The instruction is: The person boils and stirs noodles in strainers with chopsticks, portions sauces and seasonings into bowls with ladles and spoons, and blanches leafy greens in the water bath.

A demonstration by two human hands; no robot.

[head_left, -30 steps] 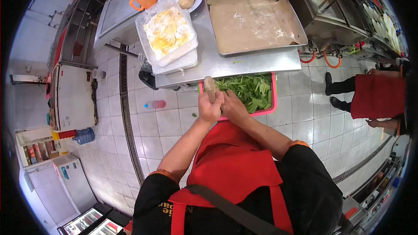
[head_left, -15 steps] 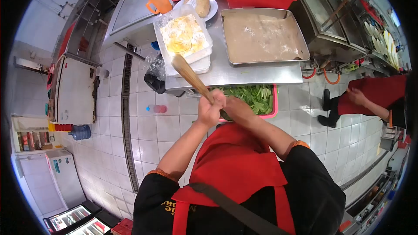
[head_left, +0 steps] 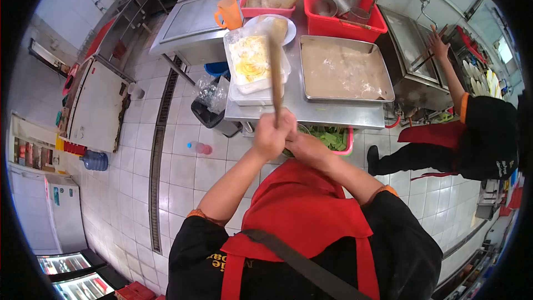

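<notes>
My left hand (head_left: 273,133) grips a long wooden stick (head_left: 276,75) that stands up and slants away over the table's near edge; its upper part is blurred. Close against it on the right, my right hand (head_left: 305,149) is closed, and whatever its fingers hold is hidden. Behind the stick, a plastic tub (head_left: 248,64) of white and yellow food rests on another tub. Below the table edge, partly covered by my right hand, green leaves (head_left: 331,136) fill a pink basket (head_left: 350,143). A dark rounded thing shows beside my hands, too hidden to name.
The steel table (head_left: 327,112) bears a metal tray (head_left: 347,69), a red bin (head_left: 344,28) of metal cups, a plate (head_left: 291,32) and an orange jug (head_left: 229,13). A co-worker (head_left: 488,133) stands at the right, one arm raised. A bottle (head_left: 200,147) lies on the floor.
The stick has swung up from a low, foreshortened position to upright. The view has shifted, showing more of the table's far side. The co-worker has come nearer and reached an arm forward.
</notes>
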